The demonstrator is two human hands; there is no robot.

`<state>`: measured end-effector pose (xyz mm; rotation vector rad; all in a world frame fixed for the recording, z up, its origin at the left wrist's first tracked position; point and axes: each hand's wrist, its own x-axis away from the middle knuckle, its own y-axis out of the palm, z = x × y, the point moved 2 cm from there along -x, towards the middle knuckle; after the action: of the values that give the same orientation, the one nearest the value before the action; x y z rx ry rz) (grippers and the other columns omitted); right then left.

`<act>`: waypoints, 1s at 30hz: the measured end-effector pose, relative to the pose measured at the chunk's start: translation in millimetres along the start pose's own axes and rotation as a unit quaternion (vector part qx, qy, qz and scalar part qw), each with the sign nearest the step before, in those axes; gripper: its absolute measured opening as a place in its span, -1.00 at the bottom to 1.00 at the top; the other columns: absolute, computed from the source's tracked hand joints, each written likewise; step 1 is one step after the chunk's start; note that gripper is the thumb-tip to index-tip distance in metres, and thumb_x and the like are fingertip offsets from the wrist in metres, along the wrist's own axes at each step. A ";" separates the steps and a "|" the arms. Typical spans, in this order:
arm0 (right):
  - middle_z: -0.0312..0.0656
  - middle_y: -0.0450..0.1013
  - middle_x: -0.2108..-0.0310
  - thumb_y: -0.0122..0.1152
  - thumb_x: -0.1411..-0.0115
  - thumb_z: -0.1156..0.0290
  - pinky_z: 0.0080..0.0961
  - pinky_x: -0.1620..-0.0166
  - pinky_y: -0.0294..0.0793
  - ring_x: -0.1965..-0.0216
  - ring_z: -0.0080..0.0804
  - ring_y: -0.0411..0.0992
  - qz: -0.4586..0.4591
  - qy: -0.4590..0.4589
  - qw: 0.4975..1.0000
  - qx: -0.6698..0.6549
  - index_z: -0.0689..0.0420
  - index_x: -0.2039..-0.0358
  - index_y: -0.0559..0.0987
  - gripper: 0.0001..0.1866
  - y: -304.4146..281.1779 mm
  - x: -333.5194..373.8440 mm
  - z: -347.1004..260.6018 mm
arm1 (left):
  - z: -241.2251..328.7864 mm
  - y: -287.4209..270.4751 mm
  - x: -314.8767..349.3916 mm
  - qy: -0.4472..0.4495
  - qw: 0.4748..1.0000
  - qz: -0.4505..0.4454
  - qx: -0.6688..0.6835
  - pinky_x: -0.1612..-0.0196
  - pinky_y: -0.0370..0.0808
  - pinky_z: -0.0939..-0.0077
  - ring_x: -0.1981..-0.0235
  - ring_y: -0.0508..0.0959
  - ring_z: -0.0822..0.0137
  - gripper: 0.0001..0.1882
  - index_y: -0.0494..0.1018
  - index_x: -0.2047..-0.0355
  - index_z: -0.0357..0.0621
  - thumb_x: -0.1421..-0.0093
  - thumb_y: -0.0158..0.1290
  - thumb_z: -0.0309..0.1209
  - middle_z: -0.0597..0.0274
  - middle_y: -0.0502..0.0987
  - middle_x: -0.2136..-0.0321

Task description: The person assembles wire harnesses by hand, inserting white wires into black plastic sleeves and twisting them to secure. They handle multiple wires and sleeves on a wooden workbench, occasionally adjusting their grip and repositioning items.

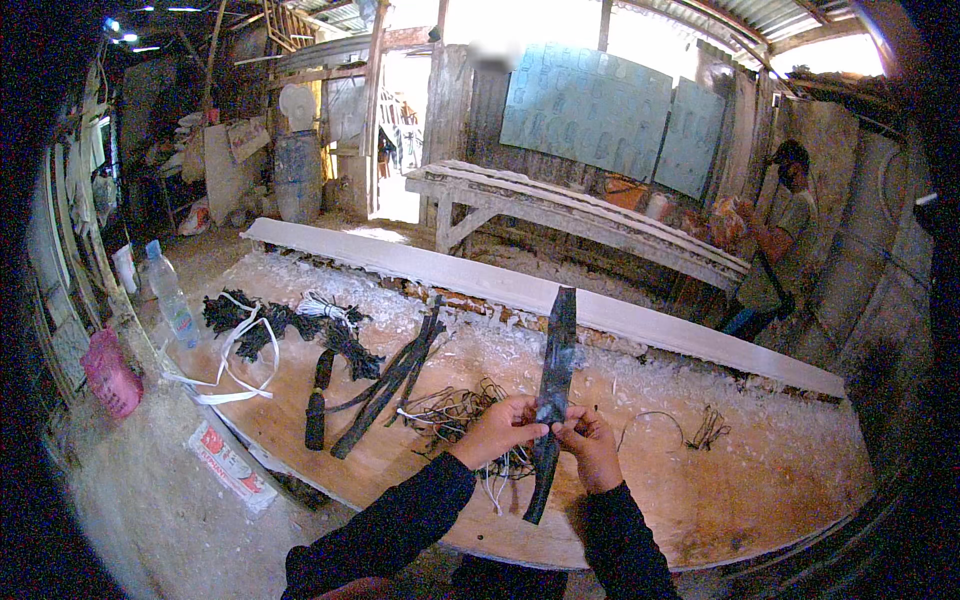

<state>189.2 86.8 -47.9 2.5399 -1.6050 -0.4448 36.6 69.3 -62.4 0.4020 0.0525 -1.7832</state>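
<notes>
Between both hands I hold a long black flat strip [556, 365], upright in the picture, broad at its far end and narrower toward me. My left hand [505, 430] pinches its left edge near the middle. From the other side my right hand [590, 445] grips it with thumb and fingertips, the two thumbs almost meeting. A loose tangle of thin dark cords [445, 412] lies just left of and under my left hand. White strings [494, 490] hang or lie beneath that hand; which, I cannot tell.
On the wooden tabletop [690, 490] lie long black strips [385, 390], a black stick-like tool [317, 405], bundled black cords [270, 320] and white ribbon [240, 365]. A plastic bottle [172, 295] stands left. A pale board [540, 300] edges the far side. Another person [780, 240] works at right.
</notes>
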 end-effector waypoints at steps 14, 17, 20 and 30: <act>-0.44 0.34 0.55 0.17 0.01 0.52 -0.72 0.46 0.34 0.51 -0.66 0.34 0.050 -0.002 0.997 0.064 0.05 0.37 0.38 -0.81 -5.2 -0.7 -0.3 | -1.6 -5.4 1.7 -0.050 0.996 -0.024 -0.072 0.30 0.36 0.68 0.42 0.39 0.58 -0.73 0.39 0.22 -0.14 -0.02 0.07 -0.48 0.41 0.43 0.45; -0.44 0.35 0.56 0.17 0.02 0.53 -0.72 0.46 0.35 0.52 -0.66 0.35 0.044 0.022 0.998 0.030 0.06 0.34 0.40 -0.79 -1.9 0.9 -2.1 | -0.7 -5.2 0.9 -0.039 0.996 -0.005 -0.082 0.32 0.35 0.69 0.44 0.39 0.59 -0.77 0.41 0.26 -0.15 -0.02 0.08 -0.47 0.41 0.43 0.48; -0.40 0.35 0.56 0.20 0.05 0.52 -0.68 0.46 0.34 0.53 -0.61 0.34 0.011 0.033 0.998 0.061 0.10 0.39 0.41 -0.81 3.2 1.2 -1.3 | 0.3 -5.4 1.1 -0.036 0.996 0.020 -0.075 0.31 0.35 0.69 0.43 0.40 0.58 -0.80 0.42 0.30 -0.16 -0.02 0.07 -0.46 0.40 0.44 0.50; -0.40 0.39 0.55 0.17 0.04 0.57 -0.71 0.46 0.34 0.55 -0.64 0.35 0.024 0.002 0.999 0.049 0.14 0.28 0.41 -0.74 -4.0 -1.7 3.7 | 16.7 -5.8 3.0 -0.044 0.992 0.076 -0.096 0.60 0.39 0.72 0.56 0.38 0.59 -0.76 0.39 0.26 -0.24 -0.09 0.03 -0.38 0.41 0.39 0.58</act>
<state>190.9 90.3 -52.1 2.5641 -1.7224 -0.3634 26.4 63.8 -48.6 0.1848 0.1273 -1.6275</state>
